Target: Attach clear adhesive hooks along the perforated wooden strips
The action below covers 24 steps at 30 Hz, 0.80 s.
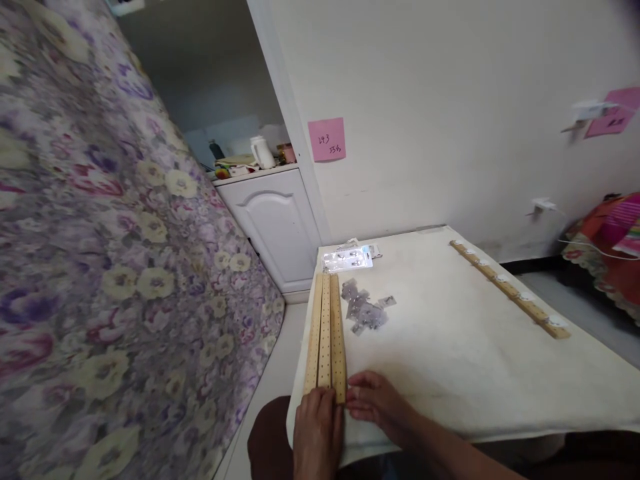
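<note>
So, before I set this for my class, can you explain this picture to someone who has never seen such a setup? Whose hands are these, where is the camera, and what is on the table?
There is no robot here. One person works bare-handed, and a camera worn on their head looks forward and down, giving this single view.

On the cloth-covered table lie three pale wooden strips with holes, side by side. The left hand rests at their near ends; the right hand is beside the rightmost strip. Whether either grips firmly, I cannot tell.

Beyond the hands is a pile of small clear packets, with clear packaging farther back. Another wooden strip, with whitish pieces along it, lies near the right edge.
</note>
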Tool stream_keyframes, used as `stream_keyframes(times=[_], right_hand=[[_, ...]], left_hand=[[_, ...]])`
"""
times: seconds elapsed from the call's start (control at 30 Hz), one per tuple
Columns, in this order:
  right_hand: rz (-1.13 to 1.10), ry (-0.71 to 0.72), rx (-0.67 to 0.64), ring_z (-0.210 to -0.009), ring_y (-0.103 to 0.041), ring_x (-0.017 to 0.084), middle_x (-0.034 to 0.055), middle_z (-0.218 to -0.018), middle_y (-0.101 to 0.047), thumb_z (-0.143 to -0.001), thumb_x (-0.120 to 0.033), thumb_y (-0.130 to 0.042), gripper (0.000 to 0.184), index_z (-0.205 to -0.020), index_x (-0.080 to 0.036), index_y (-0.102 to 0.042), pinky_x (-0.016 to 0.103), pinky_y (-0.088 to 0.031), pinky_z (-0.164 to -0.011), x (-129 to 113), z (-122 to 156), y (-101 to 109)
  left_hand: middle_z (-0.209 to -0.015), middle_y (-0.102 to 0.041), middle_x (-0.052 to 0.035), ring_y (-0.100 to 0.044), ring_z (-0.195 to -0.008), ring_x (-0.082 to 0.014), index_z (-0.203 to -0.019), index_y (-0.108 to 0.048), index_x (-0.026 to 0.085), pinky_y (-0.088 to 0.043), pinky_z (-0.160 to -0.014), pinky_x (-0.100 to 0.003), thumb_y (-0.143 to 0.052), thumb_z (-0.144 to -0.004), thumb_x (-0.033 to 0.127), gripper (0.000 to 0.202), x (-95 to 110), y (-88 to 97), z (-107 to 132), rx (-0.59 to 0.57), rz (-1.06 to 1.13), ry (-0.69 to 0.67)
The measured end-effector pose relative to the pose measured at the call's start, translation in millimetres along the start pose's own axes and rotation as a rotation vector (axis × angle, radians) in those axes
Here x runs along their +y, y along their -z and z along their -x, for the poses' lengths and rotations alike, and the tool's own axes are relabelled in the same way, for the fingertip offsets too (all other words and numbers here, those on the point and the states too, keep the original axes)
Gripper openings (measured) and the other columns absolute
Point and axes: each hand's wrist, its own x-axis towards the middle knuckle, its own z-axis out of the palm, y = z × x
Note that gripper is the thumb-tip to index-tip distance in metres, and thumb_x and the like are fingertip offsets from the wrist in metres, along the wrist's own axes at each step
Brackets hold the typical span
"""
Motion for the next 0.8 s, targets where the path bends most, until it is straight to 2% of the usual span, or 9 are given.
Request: stream_keyframes(times=[0.13,0.27,0.33,0.43,0.53,0.63,0.7,0.8], right_hand=[[0.068,0.084,0.015,-0.065,-0.061,0.012,0.0007,-0.081,-0.063,-0.06,-0.045,-0.074,0.044,-0.088,-0.018,-0.053,0.027,-0.047,-0.065,-1.4,-11.8,-5.7],[0.19,0.129,0.048,-0.05,-0.046,0.006,-0.0053,-0.063,-0.054,-0.061,-0.038,-0.072,0.033,-0.08,-0.016,-0.056,0.019,-0.033,-0.048,-6.3,-23.1,-8.2],[0.194,0.136,0.033,-0.047,-0.041,0.005,-0.0067,-0.057,-0.05,-0.06,-0.034,-0.072,0.028,-0.074,-0.016,-0.055,0.019,-0.028,-0.045,-8.3,-18.2,-6.5],[0.18,0.112,-0.025,-0.046,-0.038,0.005,-0.0072,-0.057,-0.046,-0.058,-0.032,-0.071,0.027,-0.072,-0.017,-0.053,0.019,-0.026,-0.045,-10.9,7.2,4.7],[0.191,0.119,-0.141,-0.05,-0.036,0.006,-0.0064,-0.06,-0.043,-0.06,-0.035,-0.072,0.029,-0.076,-0.017,-0.056,0.019,-0.027,-0.047,-17.3,47.1,33.0],[0.337,0.16,-0.205,-0.055,-0.038,0.009,-0.0043,-0.061,-0.044,-0.059,-0.04,-0.072,0.03,-0.075,-0.017,-0.063,0.02,-0.028,-0.05,-28.1,88.8,79.9],[0.417,0.145,-0.145,-0.062,-0.044,0.012,-0.0011,-0.067,-0.051,-0.061,-0.044,-0.068,0.032,-0.082,-0.019,-0.068,0.022,-0.032,-0.054,-34.8,112.9,116.1],[0.542,0.118,-0.018,-0.061,-0.051,0.017,0.0028,-0.068,-0.058,-0.059,-0.055,-0.064,0.039,-0.079,-0.023,-0.07,0.026,-0.035,-0.054,-42.6,141.1,164.6]], left_hand=[[-0.095,-0.061,-0.0073,-0.058,-0.086,-0.0216,-0.104,-0.059,0.02,-0.049,-0.075,-0.036,-0.046,-0.089,0.025,0.021,8.1,1.8,-1.5,0.088,0.101,-0.015],[-0.098,-0.062,-0.0073,-0.059,-0.09,-0.0217,-0.106,-0.059,0.022,-0.051,-0.079,-0.037,-0.045,-0.09,0.028,0.023,15.9,5.0,-1.3,0.095,0.225,0.027],[-0.101,-0.062,-0.0074,-0.059,-0.094,-0.0211,-0.108,-0.058,0.022,-0.051,-0.082,-0.036,-0.045,-0.09,0.029,0.024,16.5,6.6,0.4,0.091,0.308,0.082],[-0.106,-0.061,-0.0079,-0.059,-0.098,-0.0204,-0.112,-0.056,0.021,-0.051,-0.084,-0.034,-0.045,-0.09,0.031,0.026,14.7,6.3,2.7,0.072,0.439,0.173],[-0.105,-0.063,-0.0077,-0.061,-0.095,-0.0205,-0.112,-0.057,0.02,-0.051,-0.082,-0.034,-0.047,-0.089,0.035,0.03,15.2,1.5,1.6,0.061,0.538,0.265],[-0.098,-0.065,-0.0066,-0.063,-0.088,-0.0199,-0.112,-0.058,0.019,-0.052,-0.079,-0.033,-0.048,-0.087,0.039,0.033,22.0,-4.6,-3.1,0.064,0.615,0.333],[-0.093,-0.064,-0.0058,-0.063,-0.08,-0.0186,-0.114,-0.057,0.018,-0.052,-0.074,-0.032,-0.048,-0.086,0.039,0.035,29.2,-8.0,-6.8,0.066,0.649,0.347],[-0.094,-0.064,-0.0062,-0.062,-0.074,-0.0174,-0.116,-0.055,0.017,-0.053,-0.07,-0.032,-0.047,-0.086,0.037,0.037,40.3,-13.1,-10.8,0.045,0.669,0.326]])
